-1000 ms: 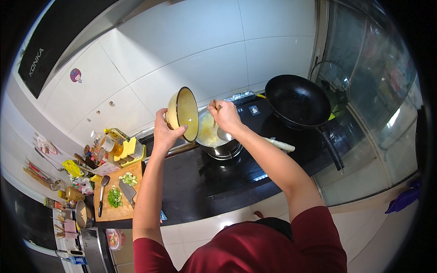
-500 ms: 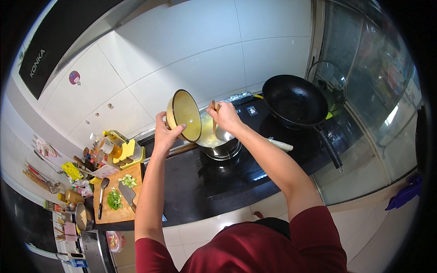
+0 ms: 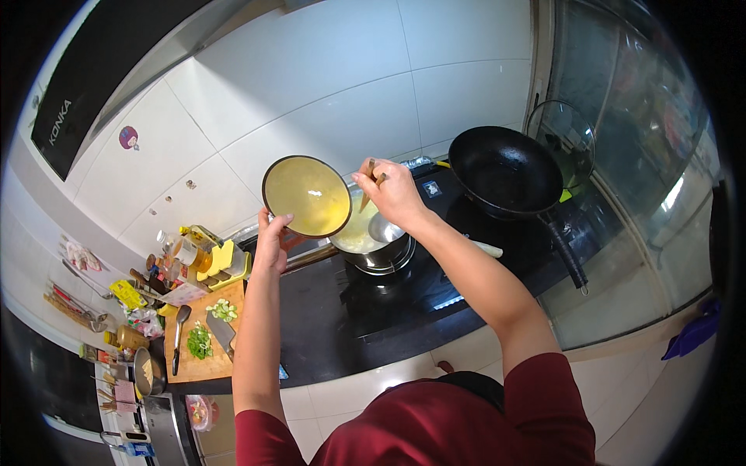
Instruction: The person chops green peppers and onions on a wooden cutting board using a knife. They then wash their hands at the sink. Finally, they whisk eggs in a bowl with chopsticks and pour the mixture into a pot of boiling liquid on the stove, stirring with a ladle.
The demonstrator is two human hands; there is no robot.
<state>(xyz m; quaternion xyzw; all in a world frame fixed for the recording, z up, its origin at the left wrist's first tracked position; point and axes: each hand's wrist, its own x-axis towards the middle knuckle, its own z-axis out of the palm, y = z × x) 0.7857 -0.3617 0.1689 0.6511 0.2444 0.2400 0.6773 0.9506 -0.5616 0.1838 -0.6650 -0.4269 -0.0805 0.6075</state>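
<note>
My left hand [image 3: 273,242] grips the rim of a yellow bowl [image 3: 305,198] with a dark edge, thumb over the near side. The bowl is tilted toward me, beside and above the left rim of a steel pot [image 3: 378,260]. A little yellow liquid shows low inside it. My right hand [image 3: 391,190] is closed around wooden chopsticks [image 3: 365,203], whose lower ends reach down into the pot. Pale yellowish, cloudy contents [image 3: 359,233] fill the pot. A shiny round metal patch [image 3: 386,230] shows at its right side; I cannot tell whether it is a ladle.
A black wok [image 3: 505,172] sits on the hob to the right, its handle toward me, with a glass lid [image 3: 571,140] behind. At left, a cutting board [image 3: 186,366] bears chopped greens [image 3: 200,342], a cleaver [image 3: 221,332] and a spatula [image 3: 180,330]. Bottles [image 3: 190,252] stand behind.
The bowl has turned so its opening faces me more, and has shifted slightly left from over the pot. My right hand has shifted slightly, with the chopsticks still in the pot.
</note>
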